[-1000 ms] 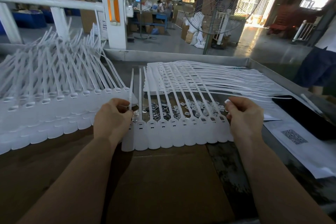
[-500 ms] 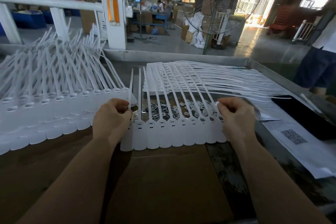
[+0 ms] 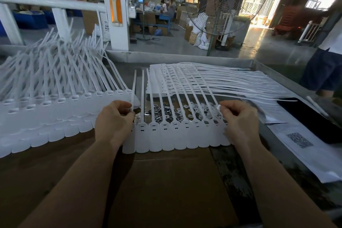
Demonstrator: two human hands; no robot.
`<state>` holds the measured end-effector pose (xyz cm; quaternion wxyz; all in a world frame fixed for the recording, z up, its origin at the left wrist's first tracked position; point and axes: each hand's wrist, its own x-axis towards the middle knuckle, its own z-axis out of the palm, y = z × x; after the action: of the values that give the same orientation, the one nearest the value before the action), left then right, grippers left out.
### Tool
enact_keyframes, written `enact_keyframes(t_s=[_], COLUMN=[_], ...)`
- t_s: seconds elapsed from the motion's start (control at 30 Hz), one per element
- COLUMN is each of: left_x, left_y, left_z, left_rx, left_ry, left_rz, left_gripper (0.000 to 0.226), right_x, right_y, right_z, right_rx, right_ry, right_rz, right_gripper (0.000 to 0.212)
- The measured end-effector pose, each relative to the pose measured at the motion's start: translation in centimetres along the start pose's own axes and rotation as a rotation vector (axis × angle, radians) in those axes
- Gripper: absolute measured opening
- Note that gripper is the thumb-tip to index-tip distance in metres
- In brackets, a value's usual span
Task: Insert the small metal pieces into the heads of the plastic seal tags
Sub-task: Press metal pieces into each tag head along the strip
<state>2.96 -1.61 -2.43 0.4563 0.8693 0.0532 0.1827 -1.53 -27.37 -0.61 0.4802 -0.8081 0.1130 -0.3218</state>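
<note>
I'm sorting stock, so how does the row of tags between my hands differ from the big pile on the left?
The row of tags is one flat layer, straps parallel; the pile on the left is stacked in overlapping tiers, straps splaying upward. The row is shorter; the pile is far larger. Both are white seal tags with slotted heads.

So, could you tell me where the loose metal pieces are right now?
Head view, centre: the metal pieces lie under the tag straps, just beyond the tag row, between both hands.
</note>
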Motion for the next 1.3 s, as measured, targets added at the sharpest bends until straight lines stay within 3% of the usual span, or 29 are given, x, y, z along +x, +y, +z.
enact_keyframes(t_s=[0.17,0.57,1.3], left_x=[0.02,0.05,0.04], left_y=[-0.03,0.05,-0.33], left_z=[0.02,0.11,0.01], left_rx=[-0.004,-0.006,0.008], left_ry=[0.009,0.005,-0.005], left_rz=[0.016,0.007,0.024], left_gripper=[0.022,0.022,0.022], right_x=[-0.28,-0.31,-0.16], right_y=[-0.39,-0.42,-0.04], right_z=[0.11,0.45,0.58], right_rx=[-0.002,-0.291,-0.363], right_ry=[-0.078,-0.314,-0.375], right_rz=[-0.026,-0.059,-0.095], right_gripper=[0.011,0.008,0.007])
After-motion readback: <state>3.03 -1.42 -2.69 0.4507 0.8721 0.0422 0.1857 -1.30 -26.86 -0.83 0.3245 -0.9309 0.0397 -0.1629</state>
